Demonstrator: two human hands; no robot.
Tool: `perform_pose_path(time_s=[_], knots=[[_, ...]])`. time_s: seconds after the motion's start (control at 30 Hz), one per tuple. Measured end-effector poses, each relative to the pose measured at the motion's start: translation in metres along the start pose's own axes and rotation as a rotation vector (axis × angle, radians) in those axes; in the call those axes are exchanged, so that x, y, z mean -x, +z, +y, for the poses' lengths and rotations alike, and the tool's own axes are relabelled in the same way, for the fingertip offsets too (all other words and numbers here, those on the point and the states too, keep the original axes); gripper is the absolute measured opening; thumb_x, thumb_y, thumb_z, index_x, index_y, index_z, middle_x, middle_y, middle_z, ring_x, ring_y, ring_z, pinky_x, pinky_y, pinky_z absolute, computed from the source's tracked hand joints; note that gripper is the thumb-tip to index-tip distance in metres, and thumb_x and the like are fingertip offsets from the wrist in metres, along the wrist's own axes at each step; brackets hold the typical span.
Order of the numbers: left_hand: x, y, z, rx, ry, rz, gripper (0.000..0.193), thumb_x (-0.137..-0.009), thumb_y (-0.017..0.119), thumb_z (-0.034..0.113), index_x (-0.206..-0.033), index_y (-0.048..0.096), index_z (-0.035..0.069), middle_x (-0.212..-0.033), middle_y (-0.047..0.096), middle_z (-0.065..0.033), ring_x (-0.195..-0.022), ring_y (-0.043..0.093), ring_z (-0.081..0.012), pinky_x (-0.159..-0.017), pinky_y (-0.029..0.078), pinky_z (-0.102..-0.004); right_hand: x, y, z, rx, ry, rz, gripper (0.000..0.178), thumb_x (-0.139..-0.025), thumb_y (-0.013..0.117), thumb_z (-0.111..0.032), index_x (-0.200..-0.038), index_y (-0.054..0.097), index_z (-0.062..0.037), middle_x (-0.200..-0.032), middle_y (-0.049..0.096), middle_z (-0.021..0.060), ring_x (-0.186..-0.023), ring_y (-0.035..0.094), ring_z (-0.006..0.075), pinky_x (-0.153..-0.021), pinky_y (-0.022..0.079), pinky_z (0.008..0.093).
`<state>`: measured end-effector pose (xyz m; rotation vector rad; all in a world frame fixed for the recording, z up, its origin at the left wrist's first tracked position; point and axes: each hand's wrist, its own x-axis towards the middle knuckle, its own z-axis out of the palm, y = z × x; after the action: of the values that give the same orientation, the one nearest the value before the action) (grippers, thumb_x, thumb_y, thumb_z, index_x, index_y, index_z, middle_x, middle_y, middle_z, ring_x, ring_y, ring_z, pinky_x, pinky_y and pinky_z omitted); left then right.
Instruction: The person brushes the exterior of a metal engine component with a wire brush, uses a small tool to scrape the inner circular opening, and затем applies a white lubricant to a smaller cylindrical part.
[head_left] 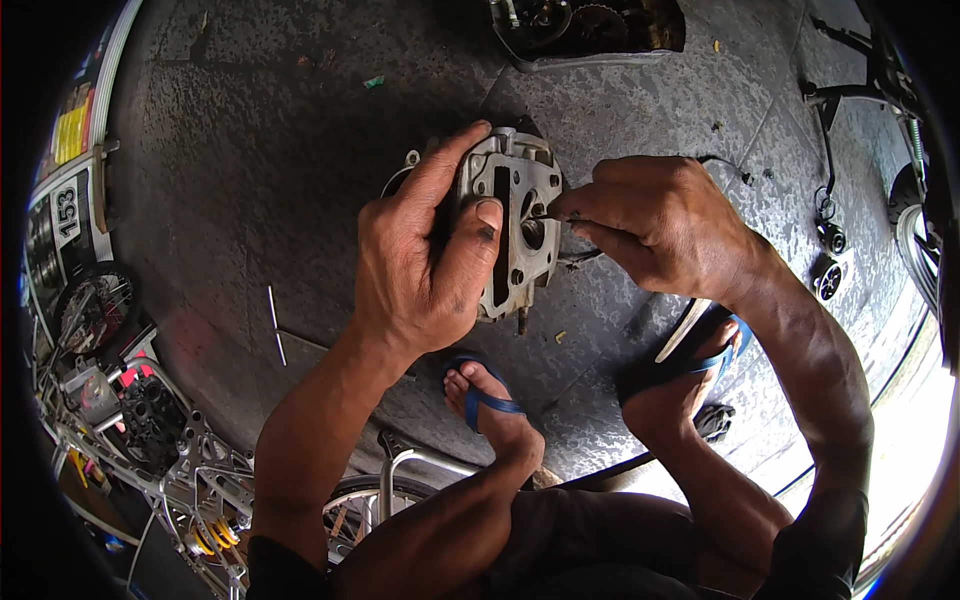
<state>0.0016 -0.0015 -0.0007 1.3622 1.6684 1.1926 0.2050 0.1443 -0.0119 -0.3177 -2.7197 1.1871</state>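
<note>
Here, blocky, round-holed metal casting (514,215).

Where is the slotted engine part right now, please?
In the head view, the slotted engine part is just above centre, gripped by the left hand, beside the right hand.

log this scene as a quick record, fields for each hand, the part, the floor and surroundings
left hand: holds the part from its left, thumb on it
right hand: fingertips at the round opening; anything pinched is unclear
part: metal engine piece
floor: dark, thin metal rod lying left of the hands
feet: in blue sandals
left edge: spoked wheel
</note>
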Motion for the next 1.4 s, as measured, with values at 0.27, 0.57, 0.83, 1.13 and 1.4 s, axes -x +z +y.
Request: perform_pose_path(time_s=[0.27,0.57,0.83,1.13,1.4], knots=[[-0.001,0.000,-0.001,-0.012,0.006,-0.002,0.048,-0.096,0.057,0.021,-0.130,0.054,-0.013,-0.081,0.069,-0.0171,-0.069,0.071,-0.0202,-0.059,0.055,-0.0318,0.009,0.002,-0.001,-0.095,0.177,-0.048,0.021,-0.085,0.072,-0.008,-0.105,0.073,-0.0021,-0.082,0.071,0.0111,-0.074,0.073,0.0263,-0.067,0.060,0.0389],[-0.002,0.004,0.006,-0.016,0.013,0.033,0.042,-0.093,0.056,0.015,-0.127,0.059,-0.010,-0.092,0.072,-0.0207,-0.080,0.074,-0.0287,-0.070,0.057,-0.0366,0.091,0.036,-0.037,-0.373,0.910,-0.106,0.027,-0.097,0.062,-0.018,-0.121,0.066,-0.0048,-0.070,0.068,0.0102,-0.066,0.067,0.0195,-0.063,0.051,0.0374],[0.006,-0.001,0.005,-0.054,-0.058,0.075,0.040,-0.094,0.055,0.014,-0.128,0.061,-0.006,-0.097,0.073,-0.0218,-0.089,0.073,-0.0305,-0.079,0.056,-0.0368,0.141,0.102,-0.096,0.032,1.479,0.295,0.051,-0.094,0.066,-0.033,-0.133,0.047,-0.0048,-0.138,0.051,0.0225,-0.130,0.049,0.0385,-0.104,0.042,0.0445],[-0.005,0.009,0.013,-0.075,-0.019,0.117,0.038,-0.093,0.056,0.018,-0.122,0.066,-0.004,-0.103,0.072,-0.0247,-0.095,0.072,-0.0380,-0.083,0.055,-0.0396,0.175,0.140,-0.046,-0.134,1.353,0.608,0.034,-0.099,0.058,-0.019,-0.125,0.049,0.0006,-0.085,0.063,0.0193,-0.072,0.062,0.0389,-0.068,0.048,0.0413],[0.003,0.003,0.007,-0.152,0.026,0.117,0.040,-0.094,0.048,0.017,-0.123,0.064,-0.006,-0.102,0.071,-0.0265,-0.094,0.071,-0.0410,-0.082,0.055,-0.0415,0.079,0.103,-0.122,-0.375,0.701,0.627,0.064,-0.102,0.050,-0.008,-0.160,0.024,-0.0135,-0.092,0.069,0.0233,-0.077,0.068,0.0340,-0.075,0.054,0.0417]])
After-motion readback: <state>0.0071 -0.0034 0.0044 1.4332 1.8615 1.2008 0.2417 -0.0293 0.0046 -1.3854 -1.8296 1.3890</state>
